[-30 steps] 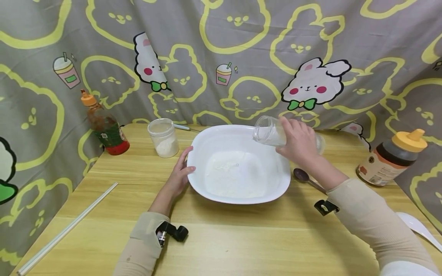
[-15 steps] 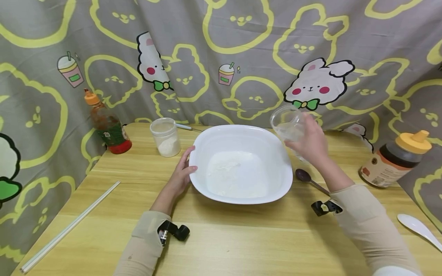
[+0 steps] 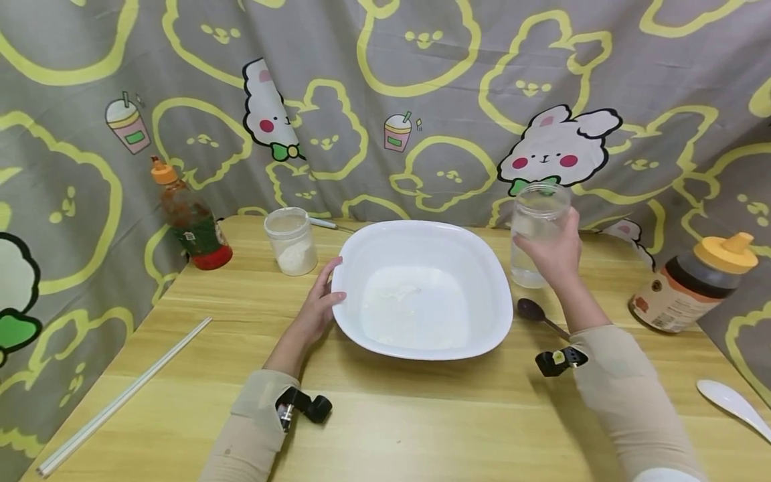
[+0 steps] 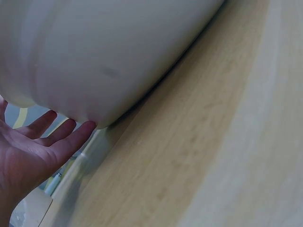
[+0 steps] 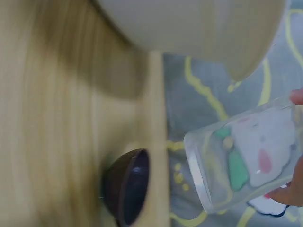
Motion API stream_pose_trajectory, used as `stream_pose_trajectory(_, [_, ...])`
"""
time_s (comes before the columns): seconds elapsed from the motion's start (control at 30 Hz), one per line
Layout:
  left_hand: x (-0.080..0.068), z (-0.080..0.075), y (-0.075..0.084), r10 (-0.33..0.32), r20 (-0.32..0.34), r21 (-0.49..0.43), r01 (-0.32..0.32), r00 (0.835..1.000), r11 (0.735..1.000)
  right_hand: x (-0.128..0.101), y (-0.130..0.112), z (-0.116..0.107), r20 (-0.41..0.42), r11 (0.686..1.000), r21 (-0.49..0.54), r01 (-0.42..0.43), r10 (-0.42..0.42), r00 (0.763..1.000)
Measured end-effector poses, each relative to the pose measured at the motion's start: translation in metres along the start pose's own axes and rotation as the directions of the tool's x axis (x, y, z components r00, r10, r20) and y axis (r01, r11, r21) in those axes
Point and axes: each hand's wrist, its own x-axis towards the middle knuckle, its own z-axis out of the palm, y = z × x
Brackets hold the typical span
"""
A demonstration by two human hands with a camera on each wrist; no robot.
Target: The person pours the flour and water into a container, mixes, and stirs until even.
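Note:
In the head view a white basin [image 3: 421, 345] stands on the table, with white powder and some wet patches on its floor. My left hand [image 3: 316, 308] holds its left rim, thumb over the edge. The left wrist view shows the other fingers [image 4: 71, 144] against the outer wall, below the rim. To the right of the basin my right hand [image 3: 557, 248] grips a clear jar [image 3: 530, 268], upright, apparently with clear liquid in it. Its base [image 5: 198, 172] appears off the table in the right wrist view.
A dark spoon [image 3: 531, 310] lies beside the basin. A jar of white powder [image 3: 295, 258], a red sauce bottle [image 3: 201, 231] and chopsticks [image 3: 126, 395] are on the left. On the right are a yellow-capped bottle [image 3: 680, 294] and a white spoon [image 3: 725, 398]. A patterned curtain [image 3: 446, 60] hangs behind.
My right hand has turned the jar from tilted over the basin to upright, moving it right and away from the rim. The left hand stays on the basin.

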Motion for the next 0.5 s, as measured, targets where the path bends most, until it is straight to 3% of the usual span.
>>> stream_pose_trajectory(0.2, [-0.003,0.001,-0.002,-0.016,-0.002,-0.023,0.016,1.000,1.000,0.004,0.022,0.010,-0.035,0.993,0.083,-0.080,0.083,0.996])
stream_pose_trajectory(0.5, [0.000,0.001,0.000,-0.011,-0.006,-0.009,0.011,1.000,1.000,0.015,0.042,0.026,-0.067,0.979,0.167,-0.118,0.130,0.989])
